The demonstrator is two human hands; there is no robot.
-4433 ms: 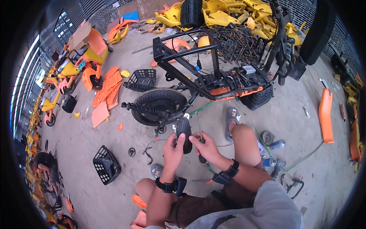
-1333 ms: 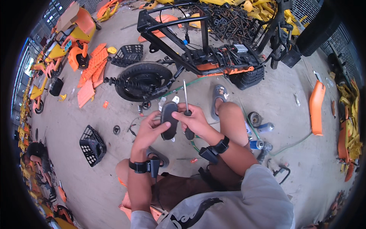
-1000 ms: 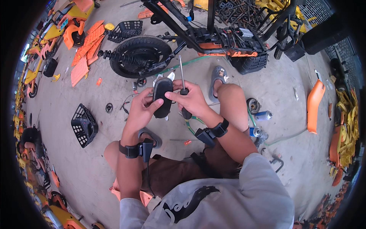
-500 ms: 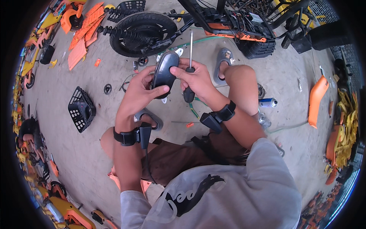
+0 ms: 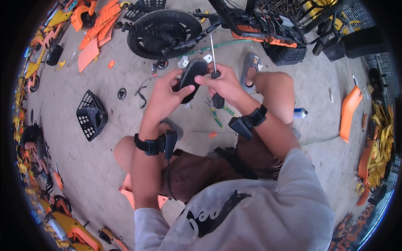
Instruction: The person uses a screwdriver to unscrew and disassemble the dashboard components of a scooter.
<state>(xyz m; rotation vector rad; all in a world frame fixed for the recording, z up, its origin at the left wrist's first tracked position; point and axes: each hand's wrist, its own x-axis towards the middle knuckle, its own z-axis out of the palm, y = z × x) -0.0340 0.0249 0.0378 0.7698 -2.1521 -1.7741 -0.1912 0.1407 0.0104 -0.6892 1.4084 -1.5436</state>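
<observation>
1. black oval part point(image 5: 191, 76) is resting between both hands, above the floor point(image 5: 96, 167) and in front of the person's body, its long side slanting up to the right.
2. left hand point(image 5: 166, 93) is pinching the part in its grip, the thumb pressing on the near face and the fingers curling behind the left edge.
3. right hand point(image 5: 226, 85) is wrapping its grip around the dark handle of a screwdriver point(image 5: 218, 100), while its thumb is also pressing on the part.
4. the screwdriver's metal shaft is pointing up and away from the person, just beside the part.
5. a white tab point(image 5: 207, 59) is showing at the part's far end; whether it is joined on, i cannot tell.
6. a black wheel point(image 5: 184, 30) is lying beyond the hands, near a dark frame point(image 5: 226, 21) with orange trim.
7. a small cog point(image 5: 122, 93) and a black basket point(image 5: 100, 109) are lying to the left, and a spray can point(image 5: 300, 113) is lying beside the right knee.
</observation>
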